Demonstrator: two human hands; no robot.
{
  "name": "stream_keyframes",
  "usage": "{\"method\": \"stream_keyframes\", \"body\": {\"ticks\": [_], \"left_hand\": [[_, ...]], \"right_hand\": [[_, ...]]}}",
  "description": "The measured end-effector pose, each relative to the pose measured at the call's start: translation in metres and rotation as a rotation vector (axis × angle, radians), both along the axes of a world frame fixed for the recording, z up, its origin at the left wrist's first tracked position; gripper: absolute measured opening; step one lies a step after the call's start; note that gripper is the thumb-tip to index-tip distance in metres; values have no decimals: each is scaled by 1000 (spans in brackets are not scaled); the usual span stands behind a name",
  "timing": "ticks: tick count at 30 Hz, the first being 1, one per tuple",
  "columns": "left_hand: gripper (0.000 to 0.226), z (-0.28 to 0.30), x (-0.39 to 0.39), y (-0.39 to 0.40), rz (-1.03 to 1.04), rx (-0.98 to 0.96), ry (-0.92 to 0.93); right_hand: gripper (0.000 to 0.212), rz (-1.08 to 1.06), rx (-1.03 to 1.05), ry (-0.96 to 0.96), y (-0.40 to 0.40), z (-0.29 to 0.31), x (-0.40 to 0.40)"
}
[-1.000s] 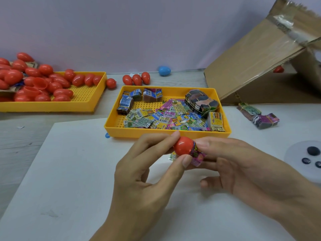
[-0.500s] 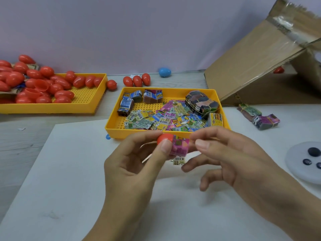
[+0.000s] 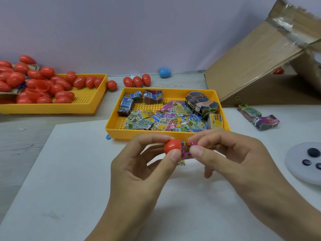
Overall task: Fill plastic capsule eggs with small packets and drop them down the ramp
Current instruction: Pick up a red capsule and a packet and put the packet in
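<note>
A: Frame centre: my left hand (image 3: 139, 173) pinches the red egg half (image 3: 173, 146); right hand (image 3: 231, 159) pinches the pink packet (image 3: 188, 150) at its mouth.

B: Handling?

A: Shell probably light, stiff, slick; take its rim. Packet thin, crinkly. Beyond: yellow tray (image 3: 156, 133), cardboard ramp (image 3: 257, 66) upper right.

Little can be read: a loose packet (image 3: 130, 125) at the near left of the packet tray (image 3: 111, 131) bears a digit that looks like "6"; another packet (image 3: 148, 126) just right of it shows the same digit; barcodes mark several packets; all other print is too blurred to read.
</note>
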State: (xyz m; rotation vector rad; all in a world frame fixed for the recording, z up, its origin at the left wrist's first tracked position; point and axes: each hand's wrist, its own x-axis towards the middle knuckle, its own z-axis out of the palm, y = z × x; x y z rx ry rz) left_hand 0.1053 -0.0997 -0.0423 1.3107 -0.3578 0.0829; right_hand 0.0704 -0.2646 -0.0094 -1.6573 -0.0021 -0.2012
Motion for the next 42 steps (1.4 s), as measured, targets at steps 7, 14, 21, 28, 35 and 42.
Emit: {"method": "stream_keyframes", "body": {"ticks": [7,14,21,28,35,42], "left_hand": [[20,2,1,0,-18,-25,8],[20,2,2,0,-67,-85,51],[20,0,4,1,-74,-60,45],[22,0,3,2,-71,-33,21],[29,-2,5,2,-24,-23,-10],[34,-4,5,0,-43,-7,-57]], "right_hand": [[21,28,75,-12,2,0,0],[22,20,111,31,4,0,1],[28,22,165,91,3,1,1],[28,17,79,74,3,1,0],[26,-46,99,93,1,3,1],[42,23,248,423,2,10,5]]}}
